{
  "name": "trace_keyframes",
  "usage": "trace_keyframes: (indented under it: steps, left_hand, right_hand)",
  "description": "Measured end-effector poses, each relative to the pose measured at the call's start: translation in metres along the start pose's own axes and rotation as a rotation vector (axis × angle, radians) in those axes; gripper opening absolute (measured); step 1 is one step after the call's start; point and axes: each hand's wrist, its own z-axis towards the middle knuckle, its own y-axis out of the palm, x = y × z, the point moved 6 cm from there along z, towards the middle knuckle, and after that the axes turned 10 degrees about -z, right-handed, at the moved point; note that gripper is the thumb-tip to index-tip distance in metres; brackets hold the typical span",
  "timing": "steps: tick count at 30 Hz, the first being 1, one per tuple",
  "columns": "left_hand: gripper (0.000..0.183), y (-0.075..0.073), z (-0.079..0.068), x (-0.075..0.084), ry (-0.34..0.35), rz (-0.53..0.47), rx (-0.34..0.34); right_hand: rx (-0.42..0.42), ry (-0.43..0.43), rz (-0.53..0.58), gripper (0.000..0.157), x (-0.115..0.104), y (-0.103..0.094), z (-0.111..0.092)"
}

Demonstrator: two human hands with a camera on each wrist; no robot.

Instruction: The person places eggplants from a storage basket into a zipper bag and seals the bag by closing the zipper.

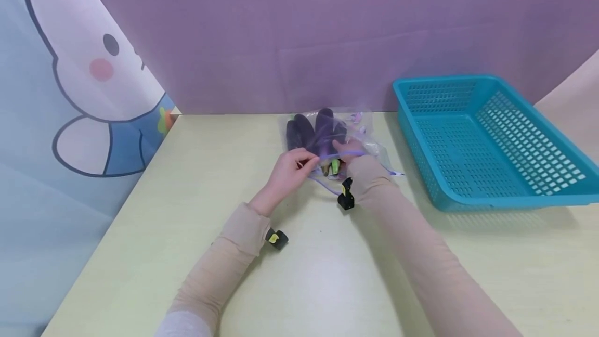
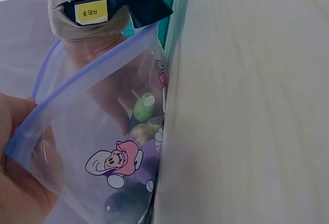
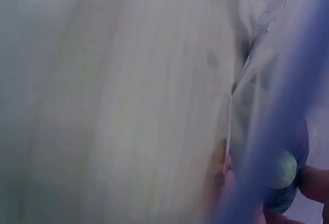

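Several dark purple eggplants (image 1: 324, 126) lie side by side inside a clear zip bag (image 1: 381, 151), stem ends toward me. The bag has purple zip strips and printed cartoon figures. At the left of its mouth, my left hand (image 1: 290, 173) pinches the zip edge between thumb and fingers. My right hand (image 1: 350, 150) is inside the bag, partly seen through the plastic. Its thumb and fingers hold one eggplant near the green stem end (image 2: 144, 107). In the right wrist view the zip strip (image 3: 277, 126) blurs across that stem end.
A turquoise plastic basket (image 1: 446, 194) with perforated sides stands to the right of the bag on the pale table (image 1: 309, 285). A purple curtain (image 1: 281, 40) hangs behind the table. To the left is a blue cloth (image 1: 56, 222) with a cartoon figure.
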Motion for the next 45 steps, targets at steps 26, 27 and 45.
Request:
trace_keyframes:
  steps: [26,27,45]
  left_hand:
    - [0.017,0.003,-0.004,-0.003,0.009,-0.004,0.006]
    - [0.017,0.003,-0.004,-0.003,0.013,-0.006,0.006]
    - [0.016,0.002,-0.002,-0.003,-0.001,0.000,0.015]
  right_hand:
    - [-0.027,-0.031,-0.228,0.052,-0.009,-0.010,-0.032]
    - [-0.028,-0.033,-0.254,0.049,-0.009,-0.010,-0.032]
    - [-0.021,-0.016,-0.179,0.051,-0.013,-0.009,-0.034]
